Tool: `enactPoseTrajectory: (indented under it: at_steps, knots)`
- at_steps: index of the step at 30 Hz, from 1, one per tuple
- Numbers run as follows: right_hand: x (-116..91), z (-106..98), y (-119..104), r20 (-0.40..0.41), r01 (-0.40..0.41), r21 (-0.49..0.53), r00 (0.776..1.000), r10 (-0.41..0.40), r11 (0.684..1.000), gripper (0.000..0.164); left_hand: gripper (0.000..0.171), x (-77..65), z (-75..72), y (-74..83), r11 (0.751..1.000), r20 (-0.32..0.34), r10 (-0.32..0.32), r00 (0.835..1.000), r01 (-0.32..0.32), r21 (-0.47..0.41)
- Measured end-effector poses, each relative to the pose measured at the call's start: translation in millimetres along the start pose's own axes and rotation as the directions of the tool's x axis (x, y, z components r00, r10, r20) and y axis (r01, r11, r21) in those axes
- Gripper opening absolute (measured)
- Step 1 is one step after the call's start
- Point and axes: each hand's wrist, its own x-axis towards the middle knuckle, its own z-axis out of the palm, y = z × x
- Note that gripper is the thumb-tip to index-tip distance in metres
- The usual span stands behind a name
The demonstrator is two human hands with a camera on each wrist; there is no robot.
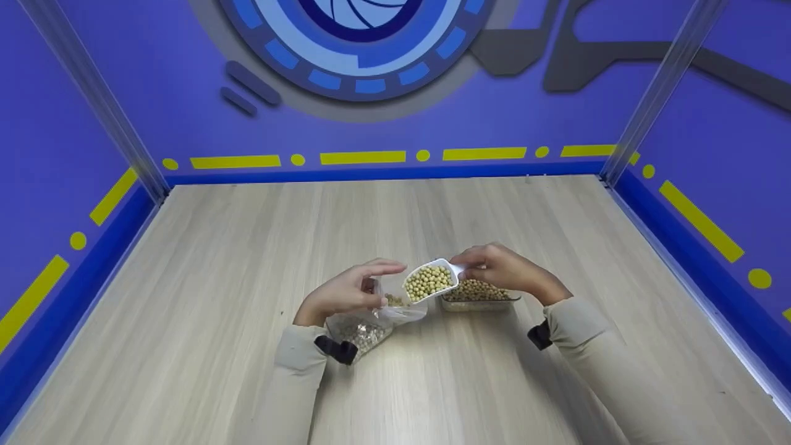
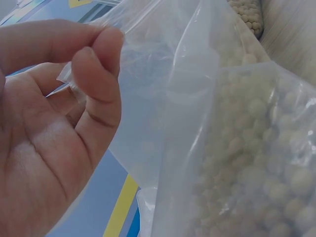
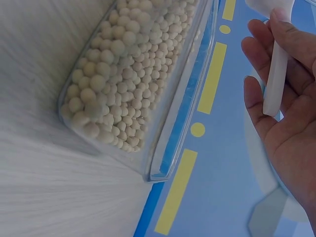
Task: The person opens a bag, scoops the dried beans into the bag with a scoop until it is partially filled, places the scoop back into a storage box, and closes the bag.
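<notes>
My right hand [image 1: 497,269] grips the handle of a white scoop [image 1: 456,272], which is heaped with pale yellow round beans [image 1: 427,282]. The scoop's front lip overlaps the mouth of a clear plastic bag [image 1: 401,314] in the head view. With thumb and fingers, my left hand [image 1: 346,290] pinches the bag's edge. More beans [image 2: 247,163] lie inside the bag, filling its lower part on the table. In the right wrist view the scoop's handle [image 3: 277,79] lies across the curled fingers. A clear rectangular container [image 1: 482,305] of beans stands just below my right hand.
The wood-grain table [image 1: 247,247] carries the bag and the container side by side. Blue-purple panels with yellow markings [image 1: 363,157] close off the back and both sides. A black wrist camera [image 1: 337,350] sits at the left cuff, beside the bag.
</notes>
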Motion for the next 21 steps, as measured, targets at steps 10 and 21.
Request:
enactPoseTrajectory:
  at_steps: [10, 21]
  knots:
    - [0.8, -1.6, -1.7, 0.013, 0.027, -0.021, 1.000, -0.027, 0.999, 0.025, 0.065, -1.5, 0.3, 2.0, 1.000, 0.000, -0.009, 1.000, 0.009, 0.000]
    - [1.2, -5.4, -6.4, 0.039, 0.032, -0.026, 0.999, -0.031, 0.999, 0.026, 0.065, -0.1, 0.4, 2.5, 0.999, -0.008, -0.012, 1.000, 0.012, 0.042]
